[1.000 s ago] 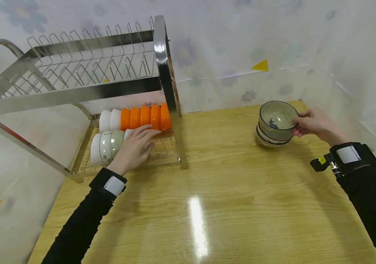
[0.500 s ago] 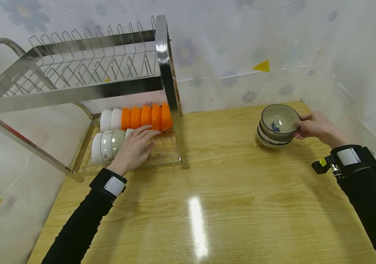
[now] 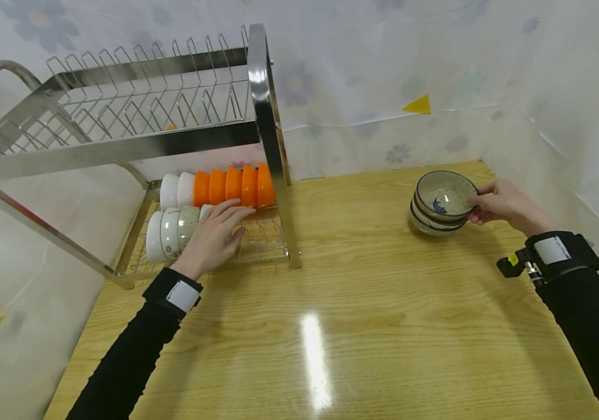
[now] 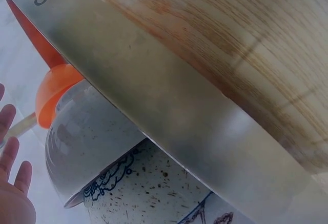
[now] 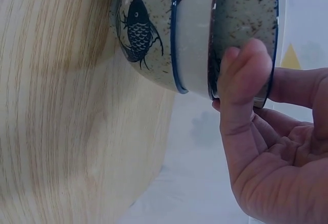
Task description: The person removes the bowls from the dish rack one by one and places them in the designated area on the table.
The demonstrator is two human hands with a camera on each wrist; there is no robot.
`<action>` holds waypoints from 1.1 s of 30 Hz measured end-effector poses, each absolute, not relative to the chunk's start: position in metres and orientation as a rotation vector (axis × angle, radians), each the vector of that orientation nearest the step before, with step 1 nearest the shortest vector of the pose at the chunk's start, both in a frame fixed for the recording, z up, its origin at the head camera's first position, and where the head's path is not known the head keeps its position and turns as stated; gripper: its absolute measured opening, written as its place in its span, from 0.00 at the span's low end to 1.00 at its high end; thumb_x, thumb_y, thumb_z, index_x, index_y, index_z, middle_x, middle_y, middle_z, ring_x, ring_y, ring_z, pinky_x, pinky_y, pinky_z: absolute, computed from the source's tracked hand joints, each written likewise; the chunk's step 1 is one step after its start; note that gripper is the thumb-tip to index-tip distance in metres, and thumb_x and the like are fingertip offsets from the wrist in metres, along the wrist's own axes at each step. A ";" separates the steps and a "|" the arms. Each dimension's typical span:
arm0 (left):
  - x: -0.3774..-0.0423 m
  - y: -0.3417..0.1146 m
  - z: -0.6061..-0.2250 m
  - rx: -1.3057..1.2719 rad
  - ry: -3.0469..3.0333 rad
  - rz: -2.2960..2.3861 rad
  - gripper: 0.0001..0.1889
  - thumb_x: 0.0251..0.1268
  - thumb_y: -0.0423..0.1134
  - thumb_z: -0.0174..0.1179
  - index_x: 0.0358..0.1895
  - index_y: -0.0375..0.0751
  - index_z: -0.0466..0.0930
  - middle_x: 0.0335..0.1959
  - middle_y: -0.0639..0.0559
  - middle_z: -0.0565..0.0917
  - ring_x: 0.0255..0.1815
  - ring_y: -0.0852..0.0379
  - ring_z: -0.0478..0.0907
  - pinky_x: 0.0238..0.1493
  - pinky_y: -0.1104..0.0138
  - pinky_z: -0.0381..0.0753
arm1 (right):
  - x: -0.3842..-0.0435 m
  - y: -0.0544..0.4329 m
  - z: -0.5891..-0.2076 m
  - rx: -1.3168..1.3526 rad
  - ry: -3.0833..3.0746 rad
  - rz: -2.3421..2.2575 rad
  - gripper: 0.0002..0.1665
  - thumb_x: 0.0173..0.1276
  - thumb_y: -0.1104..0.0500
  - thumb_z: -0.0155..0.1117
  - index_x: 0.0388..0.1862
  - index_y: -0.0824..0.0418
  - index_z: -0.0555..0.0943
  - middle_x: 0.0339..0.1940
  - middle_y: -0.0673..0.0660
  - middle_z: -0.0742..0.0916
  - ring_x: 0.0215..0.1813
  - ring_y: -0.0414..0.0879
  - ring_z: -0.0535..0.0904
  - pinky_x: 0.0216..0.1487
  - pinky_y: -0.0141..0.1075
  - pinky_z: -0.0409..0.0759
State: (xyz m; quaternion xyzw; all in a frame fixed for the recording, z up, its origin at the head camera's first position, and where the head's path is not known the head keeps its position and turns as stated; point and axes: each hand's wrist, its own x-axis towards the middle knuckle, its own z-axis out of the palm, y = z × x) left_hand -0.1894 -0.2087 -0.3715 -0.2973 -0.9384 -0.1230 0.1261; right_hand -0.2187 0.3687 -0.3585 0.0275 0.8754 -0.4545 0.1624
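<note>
At the right rear of the table, my right hand [image 3: 507, 205] pinches the rim of a speckled bowl [image 3: 449, 189], thumb inside and fingers outside. That bowl sits nested on top of a stack; a fish pattern marks the lowest bowl [image 5: 146, 34]. My left hand [image 3: 212, 236] hovers at the front of the rack's lower shelf with loose, spread fingers, holding nothing. Beside it stand a speckled greenish bowl [image 3: 187, 224] and white bowls [image 3: 156, 236] on edge. The left wrist view shows a pale bowl [image 4: 97, 137] near those fingers, apart from them.
A metal two-tier dish rack [image 3: 273, 175] stands at left, with wire slots on its upper tier. Several orange bowls [image 3: 233, 185] line the lower shelf's back row. A floral plastic sheet [image 3: 352, 76] covers the walls behind the wooden table [image 3: 383, 326].
The top bowl has come down slightly and settled into the stack, with my right hand still pinching its rim. My left hand stays in place.
</note>
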 end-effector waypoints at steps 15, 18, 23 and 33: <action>-0.189 -0.209 -0.373 -0.849 -2.748 -0.362 0.22 0.72 0.36 0.59 0.68 0.41 0.74 0.67 0.41 0.79 0.75 0.41 0.66 0.76 0.43 0.63 | -0.220 0.370 -0.365 0.071 2.517 -1.233 0.14 0.76 0.64 0.51 0.44 0.76 0.78 0.21 0.48 0.87 0.23 0.37 0.82 0.30 0.33 0.87; -0.188 -0.209 -0.373 -0.851 -2.756 -0.360 0.22 0.73 0.36 0.59 0.68 0.41 0.74 0.67 0.41 0.79 0.75 0.41 0.65 0.77 0.43 0.63 | -0.219 0.371 -0.366 0.072 2.524 -1.209 0.14 0.76 0.64 0.52 0.43 0.75 0.79 0.21 0.49 0.87 0.23 0.37 0.82 0.30 0.34 0.86; -0.187 -0.209 -0.374 -0.846 -2.767 -0.358 0.22 0.72 0.35 0.60 0.67 0.40 0.75 0.66 0.41 0.79 0.75 0.40 0.66 0.77 0.43 0.62 | -0.219 0.372 -0.369 0.090 2.532 -1.186 0.15 0.76 0.64 0.52 0.44 0.77 0.79 0.21 0.48 0.87 0.22 0.36 0.81 0.28 0.33 0.85; -0.187 -0.212 -0.375 -0.809 -2.773 -0.336 0.23 0.71 0.35 0.60 0.67 0.40 0.75 0.67 0.40 0.79 0.75 0.40 0.66 0.77 0.43 0.61 | -0.218 0.370 -0.368 0.083 2.569 -1.132 0.17 0.75 0.62 0.51 0.46 0.78 0.78 0.20 0.47 0.85 0.22 0.37 0.80 0.27 0.33 0.84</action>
